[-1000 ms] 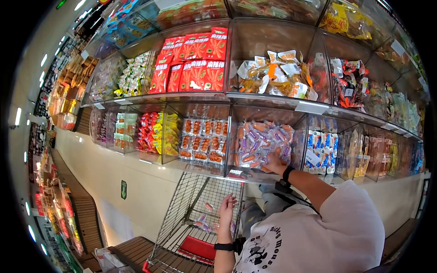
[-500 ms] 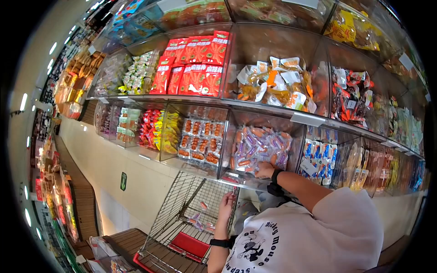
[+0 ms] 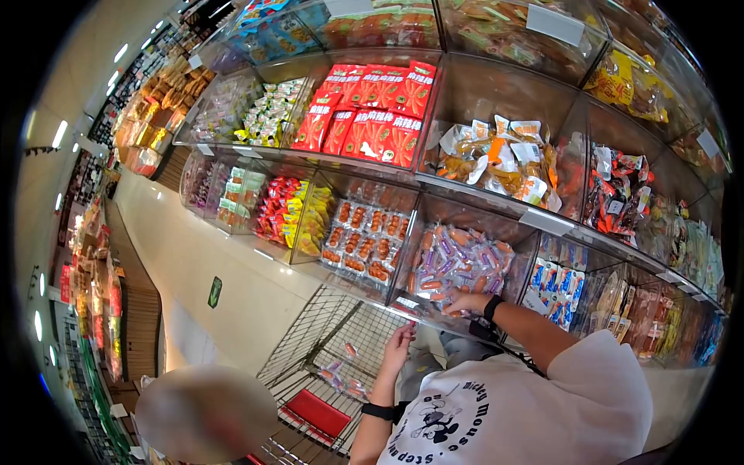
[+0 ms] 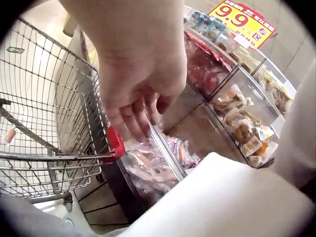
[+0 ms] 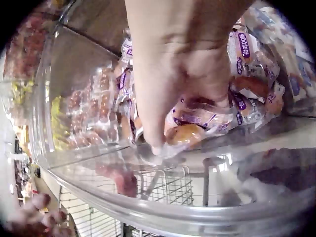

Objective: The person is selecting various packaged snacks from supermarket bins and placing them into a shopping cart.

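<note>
"Sausage packets [image 3: 457, 252], where?"
"Under and beyond the right hand [image 3: 466, 302], its thumb and fingers gripping one."
"Left hand [image 4: 143, 84]?"
"Loosely curled, empty; only its wrist view shows the price sign [image 4: 242, 23]."

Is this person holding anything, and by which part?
The right hand pinches a clear plastic packet of orange-brown sausage, seemingly by one end; the left hand holds nothing.

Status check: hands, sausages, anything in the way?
Right hand gripping a sausage pack. Left hand empty, near cart. Clear bin wall between right hand and cart.
</note>
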Tool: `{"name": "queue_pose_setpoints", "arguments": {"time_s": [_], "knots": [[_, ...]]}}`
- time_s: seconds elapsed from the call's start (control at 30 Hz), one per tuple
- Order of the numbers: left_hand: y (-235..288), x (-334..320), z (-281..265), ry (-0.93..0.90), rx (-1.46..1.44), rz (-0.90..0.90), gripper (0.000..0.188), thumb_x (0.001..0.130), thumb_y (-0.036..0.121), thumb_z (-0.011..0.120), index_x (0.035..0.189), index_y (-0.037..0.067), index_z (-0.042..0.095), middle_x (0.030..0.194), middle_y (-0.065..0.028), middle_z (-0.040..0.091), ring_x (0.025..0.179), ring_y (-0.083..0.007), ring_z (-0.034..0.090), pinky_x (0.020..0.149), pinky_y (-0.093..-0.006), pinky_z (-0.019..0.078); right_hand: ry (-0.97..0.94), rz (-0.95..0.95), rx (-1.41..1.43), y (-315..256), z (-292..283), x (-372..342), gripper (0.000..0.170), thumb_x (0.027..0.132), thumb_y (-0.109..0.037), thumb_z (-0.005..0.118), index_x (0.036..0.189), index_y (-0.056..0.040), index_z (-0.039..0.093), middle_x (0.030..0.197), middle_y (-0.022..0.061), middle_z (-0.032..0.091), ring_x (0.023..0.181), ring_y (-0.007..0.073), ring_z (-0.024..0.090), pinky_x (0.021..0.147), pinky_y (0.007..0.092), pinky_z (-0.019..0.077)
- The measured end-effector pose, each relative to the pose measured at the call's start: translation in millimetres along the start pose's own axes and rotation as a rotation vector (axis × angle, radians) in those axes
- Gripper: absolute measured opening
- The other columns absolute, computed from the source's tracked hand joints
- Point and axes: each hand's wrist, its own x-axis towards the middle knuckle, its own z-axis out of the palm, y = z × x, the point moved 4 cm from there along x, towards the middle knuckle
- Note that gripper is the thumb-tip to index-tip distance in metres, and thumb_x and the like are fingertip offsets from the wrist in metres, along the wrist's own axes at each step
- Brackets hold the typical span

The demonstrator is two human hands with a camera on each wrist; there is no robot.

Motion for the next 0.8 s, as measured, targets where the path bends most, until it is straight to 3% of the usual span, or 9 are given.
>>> {"name": "queue_pose_setpoints", "arguments": {"time_s": [0.13, 0.17, 0.27, 0.37, 0.43, 0.53, 0.63, 0.73, 0.8], "knots": [[-14, -2, -5, -0.024, 0.016, 0.024, 0.029, 0.075, 0.002, 0.036, 0.103, 0.0, 0.041, 0.085, -0.007, 0.049, 0.076, -0.0136, 0.047, 0.07, -0.0233, 0.0376, -0.154, -0.139, 0.164, 11, 5, 4, 0.055, 0.065, -0.019, 0.056, 0.111, -0.0024, 0.03, 0.055, 0.0039, 0.046, 0.046, 0.0129, 0.044, 0.041, 0.0238, 0.0318], [-12, -2, -4, -0.032, 0.043, 0.025, 0.028, 0.075, 0.002, 0.036, 0.103, 0.0, 0.041, 0.085, -0.0069, 0.049, 0.077, -0.0137, 0.047, 0.069, -0.0232, 0.0375, -0.175, -0.096, 0.049, 13, 5, 6, 0.06, 0.065, -0.013, 0.056, 0.117, -0.0075, 0.026, 0.062, 0.0041, 0.046, 0.048, 0.0116, 0.044, 0.043, 0.0217, 0.0334], [-14, -3, 3, -0.038, -0.058, -0.016, 0.028, 0.075, 0.004, 0.037, 0.103, 0.0, 0.041, 0.086, -0.0068, 0.049, 0.078, -0.0133, 0.047, 0.069, -0.0234, 0.0374, -0.134, -0.036, 0.094, 11, 12, -2, 0.058, 0.063, -0.008, 0.056, 0.114, -0.0075, 0.029, 0.069, 0.005, 0.046, 0.051, 0.0099, 0.044, 0.044, 0.0203, 0.0343], [-10, -3, 7, -0.157, 0.022, -0.028, 0.03, 0.079, 0.015, 0.039, 0.105, 0.002, 0.04, 0.093, -0.0076, 0.049, 0.08, -0.0132, 0.047, 0.07, -0.024, 0.0373, -0.025, 0.022, 0.321, -37, 23, -30, 0.05, 0.064, -0.008, 0.056, 0.106, -0.0036, 0.03, 0.081, 0.0084, 0.047, 0.074, 0.0169, 0.047, 0.064, 0.0236, 0.037], [7, -9, 6, -0.259, -0.037, -0.021, 0.037, 0.08, 0.025, 0.039, 0.11, 0.005, 0.033, 0.101, -0.0078, 0.045, 0.084, -0.0138, 0.046, 0.07, -0.0239, 0.0373, 0.058, -0.195, 0.219, -65, 30, -37, 0.051, 0.061, -0.007, 0.057, 0.105, -0.0039, 0.031, 0.088, 0.008, 0.045, 0.079, 0.0156, 0.045, 0.068, 0.0237, 0.0364], [26, -25, 1, -0.264, -0.534, -0.192, 0.045, 0.08, 0.029, 0.039, 0.117, 0.01, 0.023, 0.102, -0.004, 0.042, 0.088, -0.0117, 0.044, 0.071, -0.0216, 0.0364, 0.038, -0.425, 0.125, -112, 67, -46, 0.055, 0.058, -0.003, 0.057, 0.105, -0.005, 0.029, 0.099, 0.0071, 0.039, 0.089, 0.0137, 0.041, 0.075, 0.0246, 0.0345], [2, -42, -19, -0.189, -0.747, -0.205, 0.048, 0.08, 0.029, 0.039, 0.119, 0.014, 0.016, 0.106, -0.0041, 0.039, 0.09, -0.0116, 0.042, 0.072, -0.0218, 0.0354, 0.047, -0.654, 0.0, -135, 119, -36, 0.056, 0.06, -0.001, 0.052, 0.107, -0.0058, 0.022, 0.098, 0.0086, 0.039, 0.088, 0.0141, 0.041, 0.072, 0.0248, 0.036], [-27, -77, -60, 0.161, -0.546, -0.229, 0.039, 0.08, 0.026, 0.039, 0.114, 0.012, 0.023, 0.096, -0.0037, 0.043, 0.084, -0.0118, 0.045, 0.068, -0.0239, 0.0397, -0.025, -0.48, 0.118, -134, 170, -16, 0.055, 0.061, -0.001, 0.05, 0.107, -0.0059, 0.02, 0.098, 0.0123, 0.038, 0.087, 0.0152, 0.042, 0.067, 0.0249, 0.0383], [-56, -107, -81, 0.254, -0.539, -0.207, 0.039, 0.08, 0.027, 0.04, 0.113, 0.013, 0.025, 0.095, -0.004, 0.043, 0.083, -0.0121, 0.045, 0.067, -0.0237, 0.0395, -0.097, -0.331, 0.236, -120, 212, 1, 0.052, 0.063, 0.003, 0.047, 0.106, -0.0057, 0.018, 0.092, 0.0138, 0.043, 0.082, 0.0165, 0.046, 0.063, 0.0252, 0.0407]]}}
